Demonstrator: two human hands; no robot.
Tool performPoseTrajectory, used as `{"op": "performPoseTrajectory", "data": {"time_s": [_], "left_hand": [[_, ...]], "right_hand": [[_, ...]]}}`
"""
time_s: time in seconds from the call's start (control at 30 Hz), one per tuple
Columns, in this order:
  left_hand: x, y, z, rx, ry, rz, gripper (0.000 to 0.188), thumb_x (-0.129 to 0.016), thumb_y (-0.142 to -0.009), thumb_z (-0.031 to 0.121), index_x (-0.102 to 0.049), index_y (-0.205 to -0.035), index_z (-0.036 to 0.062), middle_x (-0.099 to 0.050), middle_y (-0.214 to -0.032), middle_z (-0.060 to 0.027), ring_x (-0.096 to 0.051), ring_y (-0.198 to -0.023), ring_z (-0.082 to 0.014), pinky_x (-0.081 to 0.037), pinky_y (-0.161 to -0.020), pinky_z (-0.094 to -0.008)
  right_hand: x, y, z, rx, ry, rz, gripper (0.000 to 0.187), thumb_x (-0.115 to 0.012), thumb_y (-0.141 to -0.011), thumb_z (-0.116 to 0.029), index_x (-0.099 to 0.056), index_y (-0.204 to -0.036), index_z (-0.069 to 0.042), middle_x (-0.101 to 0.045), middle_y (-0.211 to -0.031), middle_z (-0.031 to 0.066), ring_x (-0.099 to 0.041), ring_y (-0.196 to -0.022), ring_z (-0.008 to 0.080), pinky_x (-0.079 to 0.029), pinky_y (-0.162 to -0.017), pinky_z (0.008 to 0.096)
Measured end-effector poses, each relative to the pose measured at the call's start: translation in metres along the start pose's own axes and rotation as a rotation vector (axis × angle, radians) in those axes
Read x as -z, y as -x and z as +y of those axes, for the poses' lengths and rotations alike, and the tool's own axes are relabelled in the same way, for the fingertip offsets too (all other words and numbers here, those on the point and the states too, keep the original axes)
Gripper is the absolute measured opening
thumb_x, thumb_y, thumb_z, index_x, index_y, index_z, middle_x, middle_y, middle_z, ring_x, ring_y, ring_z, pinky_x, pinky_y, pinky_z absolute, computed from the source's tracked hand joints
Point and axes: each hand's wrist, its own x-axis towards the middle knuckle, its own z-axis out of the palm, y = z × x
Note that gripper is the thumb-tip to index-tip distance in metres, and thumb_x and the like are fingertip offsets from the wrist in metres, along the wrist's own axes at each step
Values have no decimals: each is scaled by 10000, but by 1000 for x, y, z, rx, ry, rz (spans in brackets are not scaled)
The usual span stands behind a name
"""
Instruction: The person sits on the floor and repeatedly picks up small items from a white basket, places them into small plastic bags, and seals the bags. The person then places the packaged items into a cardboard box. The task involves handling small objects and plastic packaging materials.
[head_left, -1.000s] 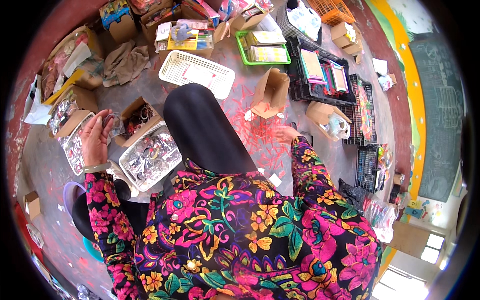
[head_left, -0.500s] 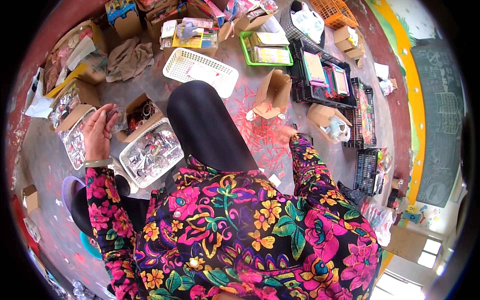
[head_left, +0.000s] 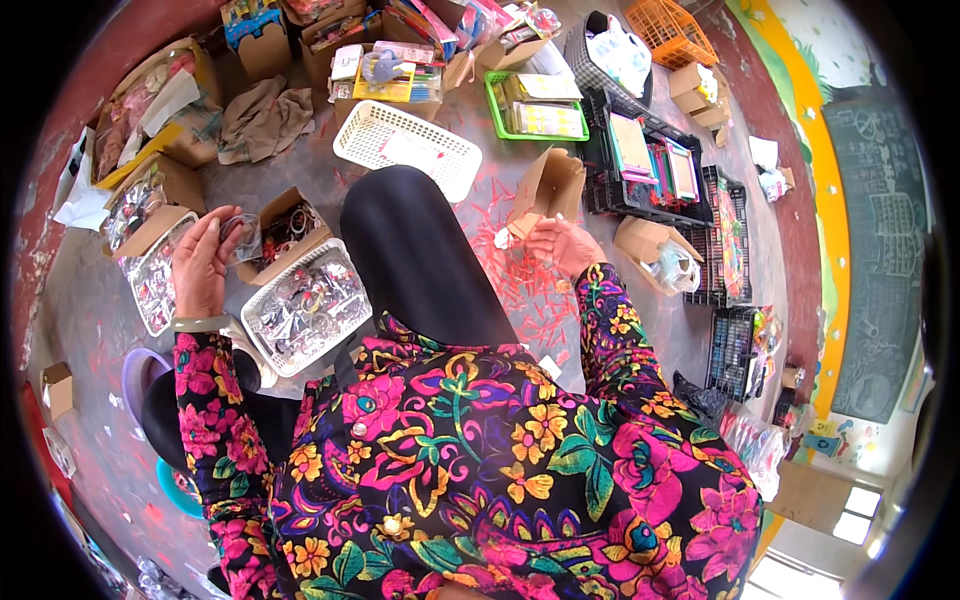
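My left hand [head_left: 203, 262] is raised on the left, a pale bangle at its wrist. Its thumb and fingers pinch a small clear plastic bag [head_left: 246, 242]; something dark shows by the fingertips, too small to name. Below and right of it, a white basket [head_left: 262, 345] holds many small clear packets. An open cardboard box [head_left: 283, 217] with dark bands and cords stands behind that basket. My right hand [head_left: 566, 246] is stretched out by the front flap of an upright cardboard box [head_left: 553, 182]. Its fingers look loosely extended, with nothing visible in them.
Red slips [head_left: 535, 310] litter the floor. Ahead lie a white basket [head_left: 463, 165], a green tray [head_left: 494, 112] and a black crate [head_left: 610, 195] of books. A cardboard box [head_left: 640, 243] with a plastic bag stands at the right. My black-covered knee [head_left: 415, 255] rises mid-view.
My right hand, blurred before, has moved up to the cardboard box's flap, and its fingers now show. The left hand still holds the clear bag in nearly the same place.
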Motion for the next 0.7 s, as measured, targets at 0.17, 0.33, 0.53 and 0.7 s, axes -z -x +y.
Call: {"op": "performPoseTrajectory", "data": {"time_s": [0.17,0.33,0.53,0.7], "left_hand": [[-2,-7,-2,-35,12,-37,268,-440,-922,90,-511,-1109,-89,-564,-1108,-176,-576,-998,-202,-481,-879,-260],[-7,3,6,-8,29,12,257,-431,-924,85,-522,-1093,-85,-567,-1096,-171,-577,-981,-197,-477,-879,-271],[-21,11,21,-66,170,-29,250,-437,-917,76,-524,-1084,-88,-569,-1088,-180,-574,-991,-214,-486,-871,-278],[-29,17,37,-114,366,-78,262,-455,-907,76,-512,-1095,-98,-557,-1104,-212,-562,-1023,-231,-479,-894,-296]], "right_hand": [[86,-13,17,-119,82,356,349,-474,-892,-347,-540,-1063,-50,-603,-1007,132,-604,-910,269,-480,-720,334],[69,-13,17,-59,181,456,322,-446,-907,-286,-504,-1096,-31,-607,-979,130,-617,-856,243,-492,-648,297],[-72,-19,-58,338,415,255,196,-550,-869,-199,-583,-947,-21,-634,-830,61,-607,-742,131,-466,-635,227],[-259,-28,-92,561,632,-152,305,-588,-842,-163,-560,-1110,-20,-621,-986,62,-577,-900,113,-443,-717,220]]}}
